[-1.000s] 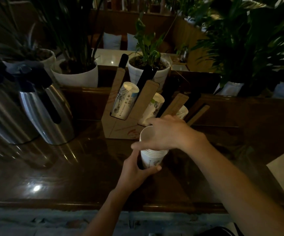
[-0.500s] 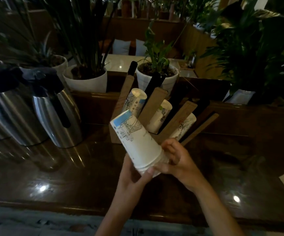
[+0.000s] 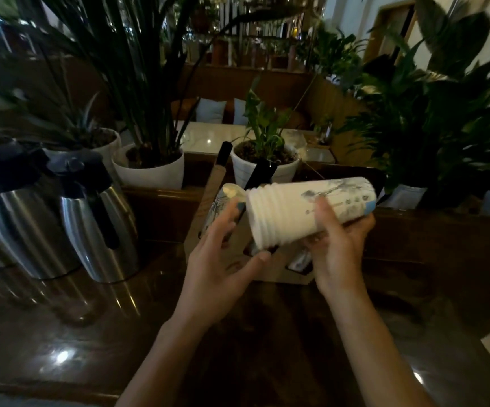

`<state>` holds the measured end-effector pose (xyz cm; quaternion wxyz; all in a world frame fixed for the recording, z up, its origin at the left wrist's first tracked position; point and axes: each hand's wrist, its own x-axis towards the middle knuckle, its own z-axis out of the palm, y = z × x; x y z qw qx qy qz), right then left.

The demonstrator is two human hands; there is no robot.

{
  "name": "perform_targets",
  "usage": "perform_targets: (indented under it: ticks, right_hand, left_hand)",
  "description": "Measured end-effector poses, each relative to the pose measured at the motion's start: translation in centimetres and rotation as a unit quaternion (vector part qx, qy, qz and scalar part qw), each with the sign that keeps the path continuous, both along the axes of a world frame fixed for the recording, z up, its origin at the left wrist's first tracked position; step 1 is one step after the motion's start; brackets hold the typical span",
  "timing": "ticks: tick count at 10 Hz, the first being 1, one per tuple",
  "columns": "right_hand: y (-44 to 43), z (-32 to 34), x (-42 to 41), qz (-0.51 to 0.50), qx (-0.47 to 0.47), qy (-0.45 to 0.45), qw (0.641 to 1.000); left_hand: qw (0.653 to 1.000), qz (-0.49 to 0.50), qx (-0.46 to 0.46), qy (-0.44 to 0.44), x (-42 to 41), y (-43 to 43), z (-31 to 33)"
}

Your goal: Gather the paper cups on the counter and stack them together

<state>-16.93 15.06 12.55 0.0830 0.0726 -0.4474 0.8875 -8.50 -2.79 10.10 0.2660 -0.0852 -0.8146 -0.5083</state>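
The counter carried nothing along its near edge; above its middle the right hand gripped the stack of paper cups sideways, rims leftward, presumably to align them; the left hand was spread, thumb at the rims; beyond stood the cardboard holder with more cups; the steel jugs stood at the far left.

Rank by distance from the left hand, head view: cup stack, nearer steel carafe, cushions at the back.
1. Cup stack: just right of the left hand, thumb tip at its rims; held in the right hand.
2. Nearer steel carafe: to the left, on the counter.
3. Cushions: far background, beyond the plants.
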Motion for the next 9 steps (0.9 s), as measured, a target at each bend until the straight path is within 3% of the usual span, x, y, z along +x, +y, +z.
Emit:
perform_targets:
  ticks: [1,2,3,4,5,6,7,8,9]
  right_hand:
    - [0.2,3.6,-2.9,-0.043,-0.044,0.017,0.998]
    - [-0.4,7.3,-5.6,-0.082,0.003,0.072,0.994]
    - [-2.1,9.3,-8.0,-0.122,0.097,0.120,0.980]
    - [-4.4,9.4,-9.5,-0.133,0.237,0.177,0.946]
    - [-6.6,7.9,-9.8,-0.113,0.405,0.206,0.884]
    - [-7.9,6.1,-9.8,-0.103,0.577,0.235,0.776]
    - [-8.9,5.1,-8.9,-0.086,0.718,0.298,0.623]
    - [-9.1,5.8,-7.5,-0.069,0.779,0.271,0.561]
    - [-8.0,7.1,-5.9,-0.055,0.728,0.256,0.633]
  left_hand:
    - [0.994,-0.004,-0.027,-0.109,-0.4,-1.3,-3.0]
    - [0.927,0.032,-0.235,-0.290,-0.6,-3.5,-9.0]
    - [0.853,0.090,-0.333,-0.392,-0.2,-5.1,-14.1]
    - [0.838,0.121,-0.361,-0.390,-0.2,-5.1,-15.8]
    - [0.844,0.117,-0.350,-0.389,-0.5,-5.2,-16.1]
    - [0.846,0.117,-0.353,-0.383,-0.4,-5.4,-16.3]
    - [0.850,0.127,-0.363,-0.361,-0.3,-5.4,-16.7]
    - [0.844,0.114,-0.372,-0.370,-0.2,-5.5,-16.8]
    - [0.841,0.107,-0.386,-0.362,-0.3,-5.5,-16.8]
